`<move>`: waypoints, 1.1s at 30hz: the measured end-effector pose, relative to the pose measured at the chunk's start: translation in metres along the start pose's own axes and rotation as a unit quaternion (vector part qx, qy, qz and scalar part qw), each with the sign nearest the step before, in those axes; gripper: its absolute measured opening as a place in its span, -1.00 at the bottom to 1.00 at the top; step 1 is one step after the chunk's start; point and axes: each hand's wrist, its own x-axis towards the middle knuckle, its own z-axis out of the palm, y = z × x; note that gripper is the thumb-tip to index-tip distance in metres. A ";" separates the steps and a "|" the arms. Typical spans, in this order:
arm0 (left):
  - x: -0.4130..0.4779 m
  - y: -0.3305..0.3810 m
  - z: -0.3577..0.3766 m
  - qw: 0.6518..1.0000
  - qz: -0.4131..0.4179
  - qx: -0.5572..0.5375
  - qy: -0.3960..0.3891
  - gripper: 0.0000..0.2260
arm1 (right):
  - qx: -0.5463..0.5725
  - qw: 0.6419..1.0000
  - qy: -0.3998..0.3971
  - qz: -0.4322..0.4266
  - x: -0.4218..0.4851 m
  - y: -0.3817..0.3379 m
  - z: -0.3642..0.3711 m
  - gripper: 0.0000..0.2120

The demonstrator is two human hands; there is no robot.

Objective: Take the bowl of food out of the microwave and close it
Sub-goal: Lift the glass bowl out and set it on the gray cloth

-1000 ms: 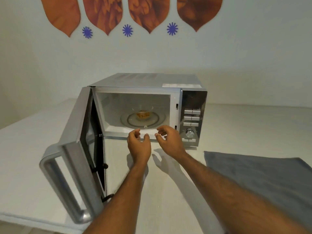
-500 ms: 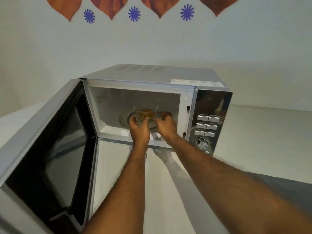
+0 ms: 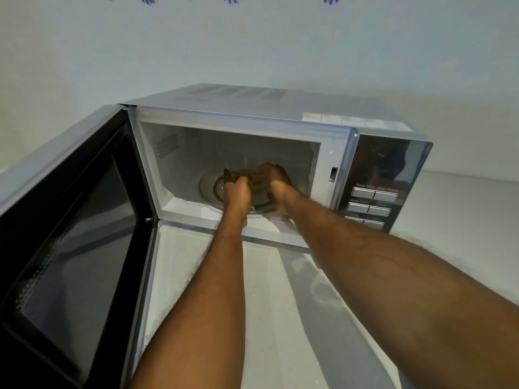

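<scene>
Both forearms stretch over the counter past the swung-open door; a second ago the hands hovered at the front edge, now they are deep inside the microwave. The left hand and right hand curl closed around the bowl, apparently still on the glass turntable, so the lift seems about to begin.

A pale, off-white counter is seen running from the lower edge up to the wall. A silver microwave is set directly on it toward 12 o'clock, with its door swung wide open to 9 o'clock over the surface. The bare stretch at 6 o'clock is crossed by shadows, and another bare strip is left at 3 o'clock beside the control panel.
</scene>
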 end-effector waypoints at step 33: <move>-0.162 -0.030 -0.042 0.989 0.086 -0.089 0.084 -0.58 | 0.124 0.984 -0.028 -0.129 -0.154 0.070 -0.037 -0.55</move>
